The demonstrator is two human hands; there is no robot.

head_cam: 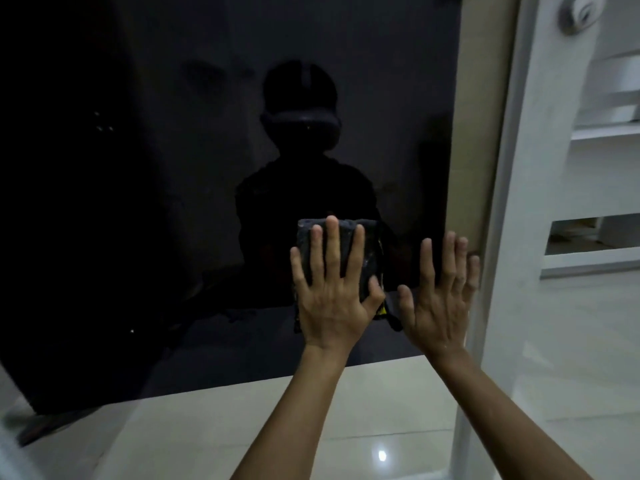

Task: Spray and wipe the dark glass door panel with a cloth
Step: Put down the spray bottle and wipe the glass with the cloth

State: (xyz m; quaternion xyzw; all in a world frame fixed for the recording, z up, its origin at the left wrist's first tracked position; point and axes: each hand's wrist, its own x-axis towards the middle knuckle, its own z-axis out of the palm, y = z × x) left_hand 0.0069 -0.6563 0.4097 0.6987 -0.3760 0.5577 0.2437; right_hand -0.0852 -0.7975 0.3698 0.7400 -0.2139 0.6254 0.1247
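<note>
The dark glass door panel (pixel 173 202) fills most of the view and mirrors a person's silhouette. My left hand (pixel 330 289) lies flat with spread fingers on a dark folded cloth (pixel 369 244), pressing it against the lower part of the glass. A small yellow mark shows on the cloth's right edge. My right hand (pixel 441 296) rests open against the glass just right of the cloth, its fingertips close to the panel's right edge. No spray bottle is in view.
A beige door edge (pixel 481 150) and a white frame (pixel 540 202) stand right of the panel. A round metal lock fitting (pixel 580 12) sits at the top right. White shelves (pixel 606 133) lie beyond. Glossy pale floor tiles (pixel 346 427) run below.
</note>
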